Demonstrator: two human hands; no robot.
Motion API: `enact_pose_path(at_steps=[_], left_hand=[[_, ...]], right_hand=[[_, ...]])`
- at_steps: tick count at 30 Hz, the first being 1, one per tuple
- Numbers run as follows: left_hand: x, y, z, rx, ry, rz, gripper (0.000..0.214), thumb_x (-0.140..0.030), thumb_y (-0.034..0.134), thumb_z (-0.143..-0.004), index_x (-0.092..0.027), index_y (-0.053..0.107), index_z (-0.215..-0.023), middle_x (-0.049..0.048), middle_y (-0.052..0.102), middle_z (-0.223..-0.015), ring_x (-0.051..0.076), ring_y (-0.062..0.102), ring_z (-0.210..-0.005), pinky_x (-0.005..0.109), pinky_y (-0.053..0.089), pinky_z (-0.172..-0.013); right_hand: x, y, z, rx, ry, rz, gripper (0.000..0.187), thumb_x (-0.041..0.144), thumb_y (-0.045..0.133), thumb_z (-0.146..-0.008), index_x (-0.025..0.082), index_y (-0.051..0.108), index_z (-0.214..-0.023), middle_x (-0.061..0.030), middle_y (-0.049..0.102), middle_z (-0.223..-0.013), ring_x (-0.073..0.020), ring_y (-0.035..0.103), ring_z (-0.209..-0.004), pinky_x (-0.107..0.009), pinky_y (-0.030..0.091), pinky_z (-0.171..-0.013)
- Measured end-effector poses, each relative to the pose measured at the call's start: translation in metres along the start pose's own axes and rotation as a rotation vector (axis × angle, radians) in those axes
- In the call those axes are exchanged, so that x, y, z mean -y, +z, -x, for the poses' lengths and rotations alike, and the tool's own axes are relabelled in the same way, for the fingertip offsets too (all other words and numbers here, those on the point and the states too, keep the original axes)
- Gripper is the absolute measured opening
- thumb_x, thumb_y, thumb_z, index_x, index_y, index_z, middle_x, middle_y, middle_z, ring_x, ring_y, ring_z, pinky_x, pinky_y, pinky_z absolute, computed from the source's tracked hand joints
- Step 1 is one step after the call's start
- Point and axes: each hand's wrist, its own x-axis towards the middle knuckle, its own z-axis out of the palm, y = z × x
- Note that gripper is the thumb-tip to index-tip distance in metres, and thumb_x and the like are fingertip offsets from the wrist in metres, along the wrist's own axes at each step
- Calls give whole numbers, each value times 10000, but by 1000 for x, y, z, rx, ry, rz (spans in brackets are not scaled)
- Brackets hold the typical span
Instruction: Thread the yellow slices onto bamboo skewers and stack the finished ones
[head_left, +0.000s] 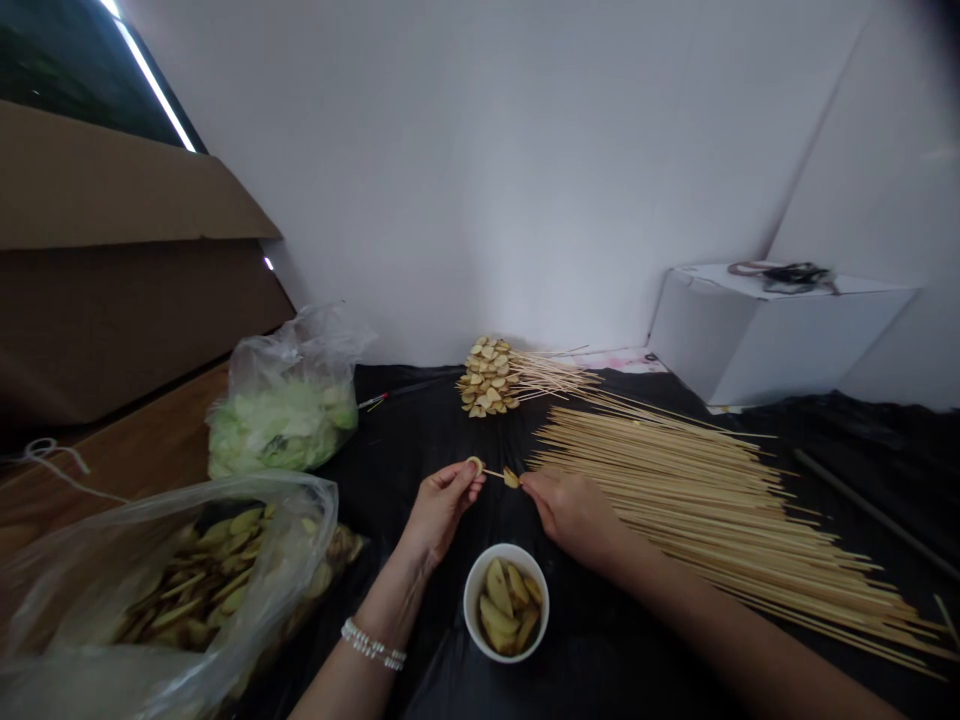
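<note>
Firstly, far left, plastic bag (247, 500) holding pale wedge slices; behind it, bag of green leaves (285, 425). Left hand (442, 505) pinches bamboo skewer (493, 473) near end, fingers together; right hand (574, 515) clamps small slice (511, 478) on same skewer. Below hands, white bowl (506, 549) with more slices. Ahead, loaded skewers (487, 378); right, bare skewers (712, 510) on black sheet (600, 640).

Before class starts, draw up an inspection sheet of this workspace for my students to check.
surface: black plastic sheet, wooden board at left.
job's things: bamboo skewer between both hands; white bowl of yellow slices; loose bamboo skewers; stack of loaded skewers.
clutter: bag of yellow slices; bag of pale green leaves; red-tipped stick.
grippers: left hand pinches the skewer; right hand holds a slice on it.
cables: white cord on the board; dark tangle on a white box.
surroundings: white wall, cardboard box.
</note>
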Motion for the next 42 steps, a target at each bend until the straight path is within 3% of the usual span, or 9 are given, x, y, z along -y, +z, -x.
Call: enact_pose_path(at_steps=[3, 10, 17, 23, 31, 38, 42], left_hand=[[3, 1, 0, -5, 47, -36, 296, -291, 841, -560, -89, 733, -746, 49, 668, -675, 54, 548, -568, 142, 448, -541], [3, 3, 2, 17, 38, -67, 305, -322, 835, -564, -101, 735, -748, 51, 666, -670, 64, 540, -576, 171, 430, -551], [5, 4, 3, 4, 46, -98, 275, -319, 825, -580, -102, 732, -720, 43, 664, -656, 58, 532, -562, 168, 412, -553], [4, 6, 5, 34, 46, -125, 298, -348, 817, -585, -105, 735, -736, 44, 659, -646, 67, 525, -555, 178, 413, -551], [13, 12, 6, 45, 46, -144, 288, -359, 816, -586, -108, 736, -701, 46, 663, -626, 65, 529, -548, 168, 405, -529], [4, 10, 8, 86, -7, -39, 262, -287, 824, -593, -93, 739, -749, 75, 696, -744, 67, 571, -617, 159, 456, -602], [5, 10, 7, 89, 0, 24, 243, -260, 823, -602, -86, 733, -746, 62, 688, -720, 56, 566, -604, 141, 462, -591]], right_hand=[[1, 0, 1, -4, 6, 68, 254, 158, 368, -921, 175, 621, -929, -69, 663, -839, -165, 591, -746, -253, 353, -642], [1, 5, -1, 30, 95, -162, 264, 202, 385, -929, 193, 609, -791, -24, 670, -749, -134, 589, -682, -231, 342, -622], [6, 6, 1, -8, 70, -10, 261, 177, 371, -923, 175, 611, -821, -54, 662, -769, -152, 583, -687, -259, 312, -601], [6, 6, -1, 24, 110, -255, 241, 150, 420, -889, 185, 620, -759, -4, 654, -688, -115, 556, -603, -225, 322, -580], [9, 11, 0, -11, 99, -42, 264, 189, 359, -932, 176, 599, -822, -51, 659, -770, -147, 575, -686, -255, 309, -604], [3, 13, -1, -53, 65, -210, 251, 183, 373, -925, 187, 598, -814, -38, 658, -788, -146, 578, -739, -239, 342, -660], [3, 9, -4, -33, 85, -432, 246, 172, 397, -900, 191, 589, -747, -1, 616, -677, -124, 541, -633, -226, 345, -610]])
